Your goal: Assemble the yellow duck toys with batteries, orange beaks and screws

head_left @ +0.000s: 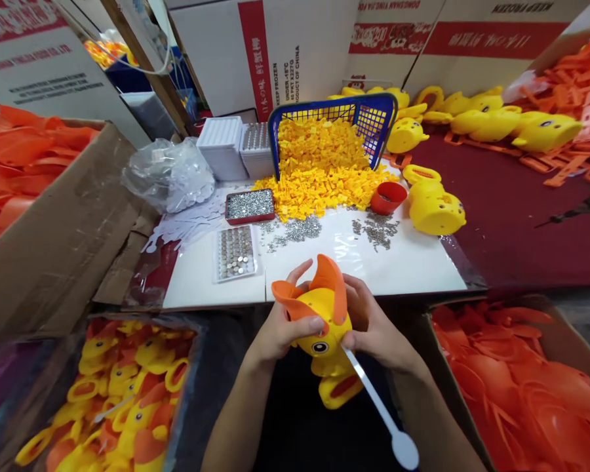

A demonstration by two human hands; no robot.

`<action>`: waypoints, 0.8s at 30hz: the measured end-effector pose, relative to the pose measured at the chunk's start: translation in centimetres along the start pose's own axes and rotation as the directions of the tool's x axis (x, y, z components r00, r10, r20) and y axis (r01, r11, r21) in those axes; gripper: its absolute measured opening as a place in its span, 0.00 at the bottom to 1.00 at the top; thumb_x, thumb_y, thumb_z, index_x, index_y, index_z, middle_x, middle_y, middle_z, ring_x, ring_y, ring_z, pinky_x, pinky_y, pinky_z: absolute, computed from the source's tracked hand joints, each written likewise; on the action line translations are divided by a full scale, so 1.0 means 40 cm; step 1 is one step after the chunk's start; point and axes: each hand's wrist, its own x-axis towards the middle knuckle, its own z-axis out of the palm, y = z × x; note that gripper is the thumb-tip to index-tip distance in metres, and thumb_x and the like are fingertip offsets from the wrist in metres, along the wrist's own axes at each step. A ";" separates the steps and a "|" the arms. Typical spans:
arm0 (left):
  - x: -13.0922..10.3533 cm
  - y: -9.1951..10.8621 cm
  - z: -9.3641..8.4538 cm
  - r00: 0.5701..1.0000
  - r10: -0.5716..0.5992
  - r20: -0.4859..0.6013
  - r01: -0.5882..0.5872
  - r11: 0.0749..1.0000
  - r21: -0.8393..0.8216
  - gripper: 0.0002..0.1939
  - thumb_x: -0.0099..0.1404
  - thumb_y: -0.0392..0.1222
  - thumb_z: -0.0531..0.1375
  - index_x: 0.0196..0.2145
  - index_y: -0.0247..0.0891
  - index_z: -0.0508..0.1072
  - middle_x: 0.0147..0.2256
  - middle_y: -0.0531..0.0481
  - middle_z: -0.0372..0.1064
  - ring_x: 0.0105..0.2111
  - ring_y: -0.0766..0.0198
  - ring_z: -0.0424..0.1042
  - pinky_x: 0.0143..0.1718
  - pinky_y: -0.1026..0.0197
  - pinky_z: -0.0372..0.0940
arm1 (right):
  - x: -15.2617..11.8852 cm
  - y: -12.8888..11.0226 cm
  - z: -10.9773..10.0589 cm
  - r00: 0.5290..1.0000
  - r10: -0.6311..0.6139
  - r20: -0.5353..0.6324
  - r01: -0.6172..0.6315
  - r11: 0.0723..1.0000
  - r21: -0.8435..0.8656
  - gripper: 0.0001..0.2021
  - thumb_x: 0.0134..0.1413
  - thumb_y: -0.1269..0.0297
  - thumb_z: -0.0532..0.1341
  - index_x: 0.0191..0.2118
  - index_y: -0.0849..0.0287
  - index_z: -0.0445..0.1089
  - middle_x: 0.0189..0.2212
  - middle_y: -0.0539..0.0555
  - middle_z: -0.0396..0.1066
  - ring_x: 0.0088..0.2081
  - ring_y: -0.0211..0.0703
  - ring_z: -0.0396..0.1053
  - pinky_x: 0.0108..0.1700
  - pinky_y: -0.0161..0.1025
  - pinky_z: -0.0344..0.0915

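A yellow toy duck (324, 357) with orange flaps on top is held between both hands, in front of the white work surface's near edge. My left hand (288, 324) grips its left side, the thumb lying across the toy by the eye. My right hand (373, 328) holds the other side, its fingers partly hidden behind the orange flap (333, 285). A white strip with a round end (406, 449) sticks out from beside my right thumb, pointing down to the right.
A blue basket (386, 131) spills yellow pieces (319, 190) across the white board (305, 262). Nearby are a tray of small metal parts (250, 205), a red cup (388, 198) and a yellow duck body (435, 210). Boxes hold finished-looking ducks (137, 413) and orange parts (526, 393).
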 end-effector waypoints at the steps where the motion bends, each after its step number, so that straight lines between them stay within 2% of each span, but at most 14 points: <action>1: -0.002 -0.001 0.002 1.000 -0.012 0.001 0.012 1.000 -0.017 0.57 0.48 0.48 0.75 0.70 0.48 0.51 0.51 0.44 0.71 0.47 0.49 0.74 0.49 0.51 0.68 | -0.002 0.004 0.002 1.000 0.014 0.023 -0.014 1.000 0.019 0.47 0.40 0.46 0.76 0.64 0.45 0.56 0.65 0.62 0.62 0.63 0.56 0.66 0.61 0.54 0.68; 3: -0.003 -0.004 0.005 0.999 -0.041 -0.017 0.040 0.998 -0.056 0.57 0.49 0.46 0.74 0.70 0.47 0.51 0.50 0.44 0.73 0.46 0.49 0.75 0.48 0.52 0.68 | -0.011 0.015 0.008 1.000 0.014 0.002 -0.014 1.000 -0.018 0.51 0.40 0.49 0.77 0.68 0.44 0.51 0.68 0.62 0.57 0.66 0.57 0.63 0.62 0.54 0.66; 5: -0.001 -0.008 0.010 0.996 -0.060 -0.072 0.051 0.992 -0.113 0.55 0.50 0.47 0.72 0.70 0.46 0.51 0.49 0.44 0.74 0.45 0.49 0.76 0.46 0.52 0.69 | -0.021 0.027 0.017 0.996 -0.003 -0.089 -0.005 0.996 -0.089 0.52 0.44 0.50 0.76 0.70 0.43 0.46 0.71 0.62 0.53 0.66 0.57 0.62 0.64 0.54 0.65; 10: 0.012 -0.024 0.026 0.971 -0.087 -0.225 0.039 0.977 -0.209 0.51 0.53 0.49 0.70 0.70 0.43 0.52 0.44 0.44 0.77 0.40 0.51 0.78 0.41 0.53 0.71 | -0.022 0.045 0.054 0.966 -0.013 -0.258 -0.010 0.996 -0.088 0.48 0.55 0.50 0.69 0.73 0.43 0.39 0.69 0.61 0.58 0.63 0.53 0.67 0.61 0.53 0.69; 15: 0.018 -0.027 0.030 0.955 -0.096 -0.282 0.030 0.972 -0.231 0.51 0.51 0.50 0.71 0.68 0.40 0.54 0.41 0.46 0.78 0.41 0.49 0.79 0.45 0.51 0.71 | -0.012 0.041 0.076 0.950 -0.081 -0.301 0.043 0.990 -0.132 0.40 0.61 0.52 0.65 0.72 0.46 0.45 0.68 0.59 0.60 0.64 0.51 0.65 0.65 0.52 0.65; 20: 0.020 -0.026 0.024 0.960 -0.086 -0.268 0.012 0.964 -0.265 0.47 0.53 0.49 0.71 0.66 0.39 0.57 0.41 0.46 0.78 0.45 0.47 0.78 0.49 0.50 0.69 | -0.014 0.047 0.081 0.931 -0.150 -0.333 0.061 0.963 -0.262 0.35 0.63 0.51 0.62 0.70 0.48 0.50 0.67 0.59 0.61 0.66 0.51 0.63 0.68 0.53 0.62; 24: 0.019 -0.030 0.018 0.966 -0.092 -0.240 0.025 0.963 -0.267 0.46 0.54 0.50 0.70 0.66 0.39 0.58 0.44 0.45 0.77 0.44 0.49 0.78 0.46 0.52 0.69 | -0.015 0.065 0.093 0.907 -0.187 -0.376 0.051 0.938 -0.344 0.34 0.64 0.50 0.61 0.71 0.49 0.51 0.67 0.60 0.61 0.66 0.54 0.63 0.68 0.56 0.60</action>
